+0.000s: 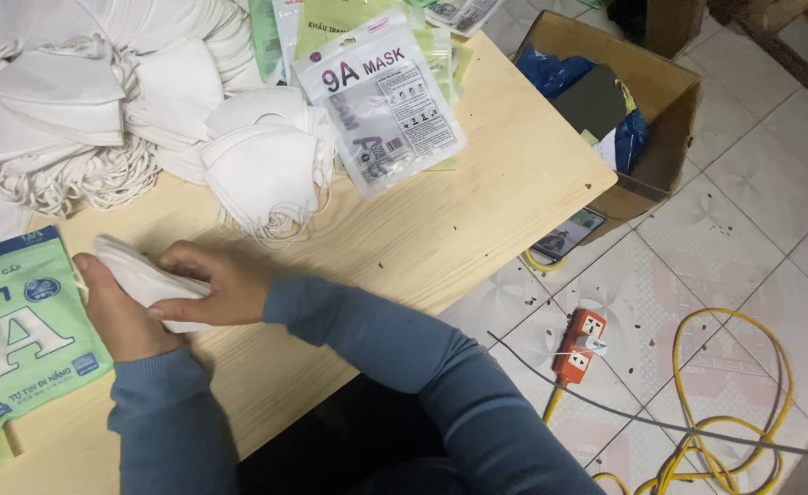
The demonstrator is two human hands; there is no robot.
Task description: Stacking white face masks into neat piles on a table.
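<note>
Both of my hands hold one small stack of folded white face masks (138,272) just above the wooden table (477,197). My left hand (115,316) grips the stack from below and behind. From the right, my right hand (211,284) presses its fingers along the stack's lower edge. A green printed pouch (19,335) lies flat directly left of my left hand. A small pile of white masks (262,170) rests on the table just beyond my hands, with a clear printed pouch (381,101) beside it.
A large heap of white masks (74,101) fills the table's far left. Green pouches (354,23) lie at the far edge. On the tiled floor sit an open cardboard box (647,87), a phone (569,234), an orange power strip (578,344) and coiled yellow cable (725,440).
</note>
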